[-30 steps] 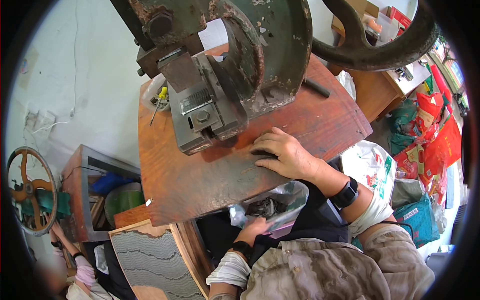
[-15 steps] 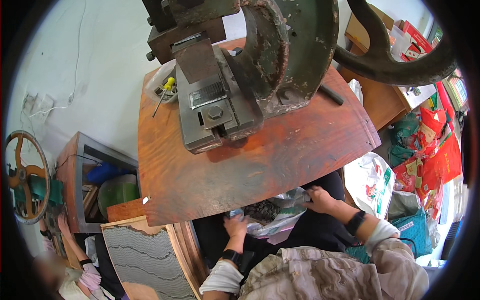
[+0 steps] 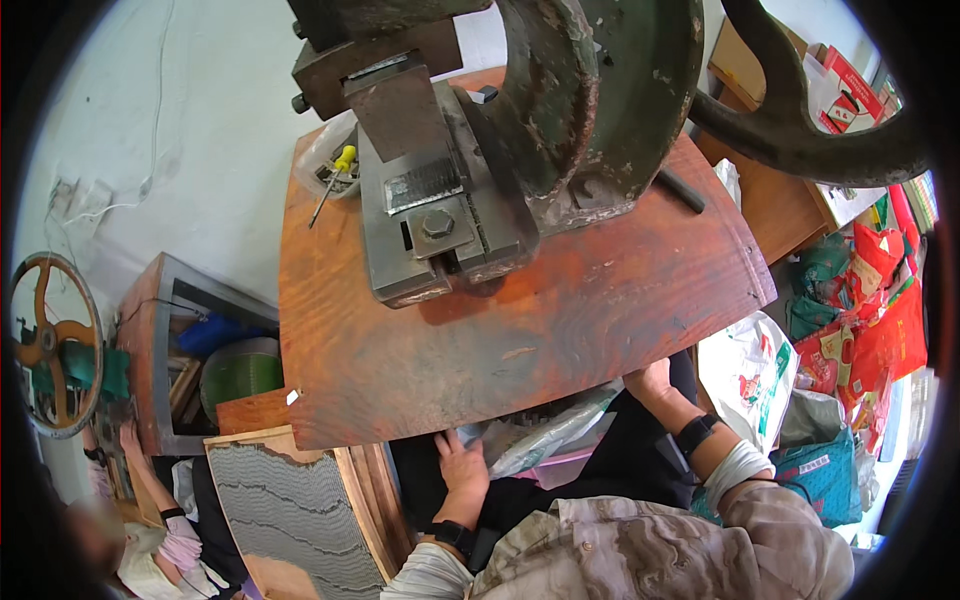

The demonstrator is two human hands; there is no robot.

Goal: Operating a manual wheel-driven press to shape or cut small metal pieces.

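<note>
My left hand (image 3: 463, 472) lies by the table's front edge with its fingers stretched apart, the tips partly hidden at the edge. It is beside a clear plastic bag (image 3: 545, 442) lying over a pink container (image 3: 572, 466) at my lap. Small grey pieces show faintly inside the bag. To the right, my right hand (image 3: 652, 381) reaches under the tabletop's edge, so its fingers are hidden. On the wooden table (image 3: 520, 350) stands a green hand press (image 3: 640, 100). A ridged metal plate (image 3: 424, 186) sits on its bed under the ram.
A yellow-handled screwdriver (image 3: 345, 158) rests at a plastic tub (image 3: 320, 160). The press's large handwheel (image 3: 830, 150) juts out at upper right. A board with rows of thin grey pieces (image 3: 290, 510) lies at lower left. Another person (image 3: 165, 545) works beyond it. Bags (image 3: 745, 375) crowd the right side.
My left hand has shifted left off the bag's rim to the table edge. My right hand has gone farther under the tabletop. The bag's opening now shows less of the grey pieces.
</note>
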